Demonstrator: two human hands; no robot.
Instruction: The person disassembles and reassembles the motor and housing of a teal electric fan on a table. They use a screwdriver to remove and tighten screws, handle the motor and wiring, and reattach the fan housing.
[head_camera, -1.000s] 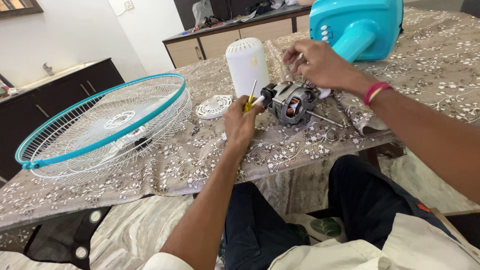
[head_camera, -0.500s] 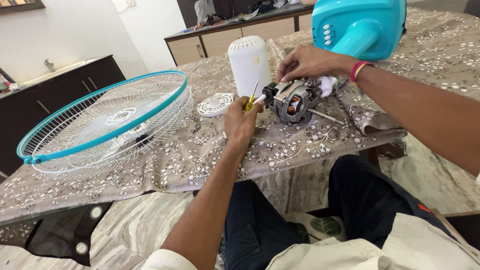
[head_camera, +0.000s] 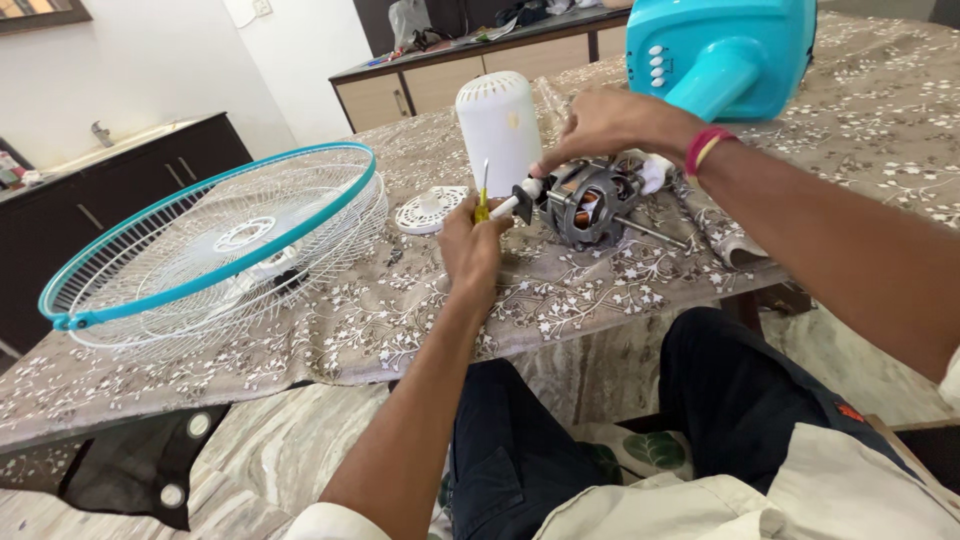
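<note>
A fan motor (head_camera: 592, 203) with copper windings and a bare shaft lies on the patterned tablecloth. My right hand (head_camera: 600, 125) reaches over it, fingertips pinching a small white part at the motor's left end. Just left of the motor, my left hand (head_camera: 472, 243) is closed around a yellow-handled screwdriver (head_camera: 484, 195) whose blade points upward. A white cylindrical motor cover (head_camera: 499, 126) stands upright behind the screwdriver.
A teal-rimmed wire fan guard (head_camera: 215, 245) lies at the left of the table. A small round white vented cap (head_camera: 430, 210) sits between guard and motor. The teal fan base (head_camera: 725, 55) stands at the back right. Cabinets line the far wall.
My right hand has shifted left along the motor, from its right side to its left end. The left hand and screwdriver have stayed in place.
</note>
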